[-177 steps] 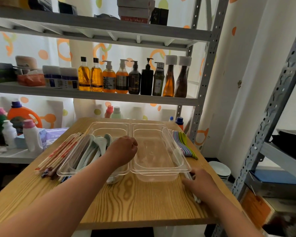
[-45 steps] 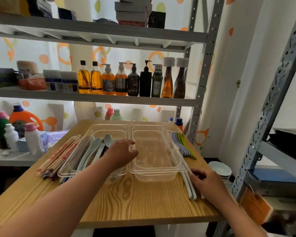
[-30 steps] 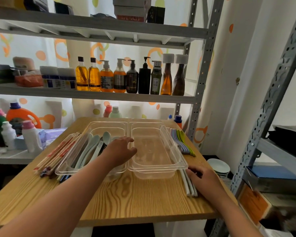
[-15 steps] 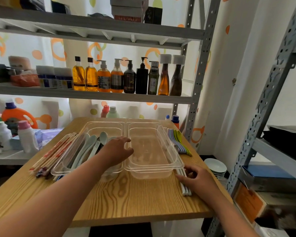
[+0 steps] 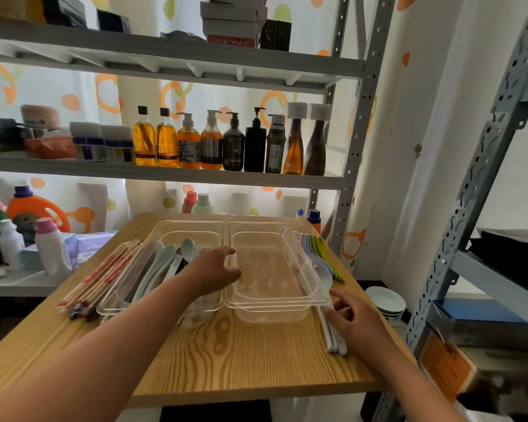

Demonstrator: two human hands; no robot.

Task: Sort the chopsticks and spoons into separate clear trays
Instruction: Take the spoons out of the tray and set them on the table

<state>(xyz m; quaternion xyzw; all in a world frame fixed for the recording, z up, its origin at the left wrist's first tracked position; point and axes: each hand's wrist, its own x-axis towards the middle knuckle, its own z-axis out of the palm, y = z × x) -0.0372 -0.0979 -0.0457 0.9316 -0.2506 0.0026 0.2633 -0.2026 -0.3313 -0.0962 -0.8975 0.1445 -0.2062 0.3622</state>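
The white chopsticks (image 5: 332, 339) lie right under the right hand (image 5: 355, 322) at the table's (image 5: 226, 360) right edge, long axis running near-to-far beside the empty right tray (image 5: 268, 303). That hand's loose, fingertips on them, nothing gripped as far as I can tell. The left hand (image 5: 215, 269) lies flat on the rims where the trays meet, much further off. Count: two trays, maybe three white sticks, about four pale spoons (image 5: 165, 260) in the left tray (image 5: 192, 226), one wooden chopstick bundle (image 5: 101, 278) left of it.

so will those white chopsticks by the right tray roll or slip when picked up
Likely stiff: the white chopsticks lie straight on the table. Smooth and thin, they may slide or roll apart under the right hand. Their far ends seem tucked under the right tray's rim, so they could snag.
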